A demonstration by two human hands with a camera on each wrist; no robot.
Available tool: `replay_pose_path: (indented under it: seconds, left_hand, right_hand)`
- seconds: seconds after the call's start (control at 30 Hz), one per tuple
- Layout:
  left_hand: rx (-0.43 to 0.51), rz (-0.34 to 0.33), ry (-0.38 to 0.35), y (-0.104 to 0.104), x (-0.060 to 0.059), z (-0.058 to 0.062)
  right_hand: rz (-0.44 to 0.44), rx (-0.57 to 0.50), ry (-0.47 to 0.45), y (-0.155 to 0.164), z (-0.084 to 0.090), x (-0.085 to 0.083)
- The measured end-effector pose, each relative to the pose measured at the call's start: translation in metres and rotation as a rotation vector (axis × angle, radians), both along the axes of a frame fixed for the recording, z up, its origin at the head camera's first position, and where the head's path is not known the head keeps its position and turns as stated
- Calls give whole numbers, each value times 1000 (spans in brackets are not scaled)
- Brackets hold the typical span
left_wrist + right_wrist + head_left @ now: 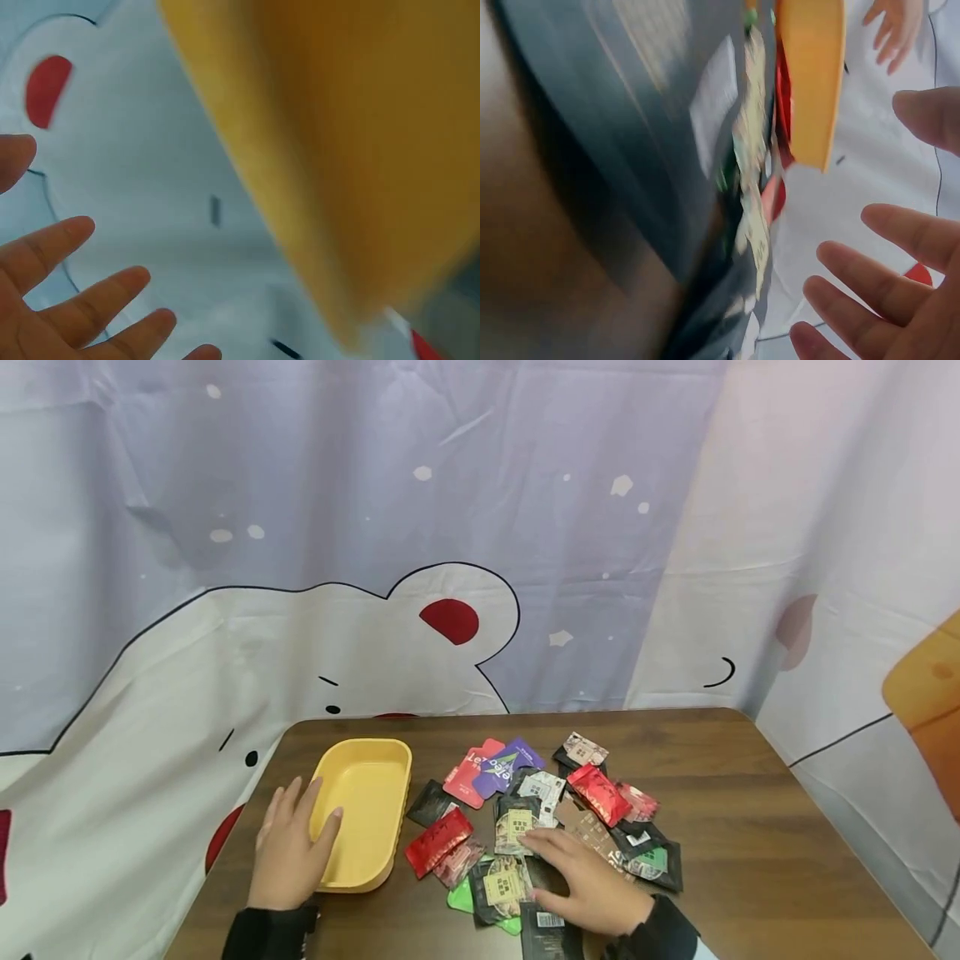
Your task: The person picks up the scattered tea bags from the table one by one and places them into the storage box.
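A yellow tray [365, 827] stands at the left of the wooden table. My left hand [291, 852], fingers spread, is over the tray's left rim and holds nothing; in the left wrist view the tray wall [247, 150] looms close by. To the right lies a loose pile of small packets: red sachets [439, 842], a purple one [504, 767], a pink one [471, 773] and several black ones with pale labels [502, 888]. Above the pile's near right side hovers my right hand [581, 881], fingers apart and with nothing in its grasp.
The brown table [757, 852] ends at a rounded far edge. Behind it hangs a pale curtain [360, 652] with cartoon prints. A black packet with a barcode [551, 935] lies near the front of the pile.
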State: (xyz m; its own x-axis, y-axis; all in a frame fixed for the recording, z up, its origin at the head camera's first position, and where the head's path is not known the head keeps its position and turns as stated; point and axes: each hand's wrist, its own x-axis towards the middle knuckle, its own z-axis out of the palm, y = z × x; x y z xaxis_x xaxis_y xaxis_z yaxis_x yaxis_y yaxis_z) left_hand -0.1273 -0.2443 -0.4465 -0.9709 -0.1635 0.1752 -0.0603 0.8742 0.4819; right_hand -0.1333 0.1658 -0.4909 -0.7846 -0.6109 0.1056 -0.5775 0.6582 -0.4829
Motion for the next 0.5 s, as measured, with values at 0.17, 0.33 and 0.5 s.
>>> replay_pose_path:
  seconds: [0.17,0.33,0.5]
  left_hand:
    - [19,45,-124,-24,8,-19]
    - [86,63,-231,-37,13,-30]
    - [119,95,-305,-40,14,-36]
  right_hand:
    - [82,16,-40,2,-6,17]
    - [188,28,-46,7,-12,27]
    - [254,75,42,12,-23,31]
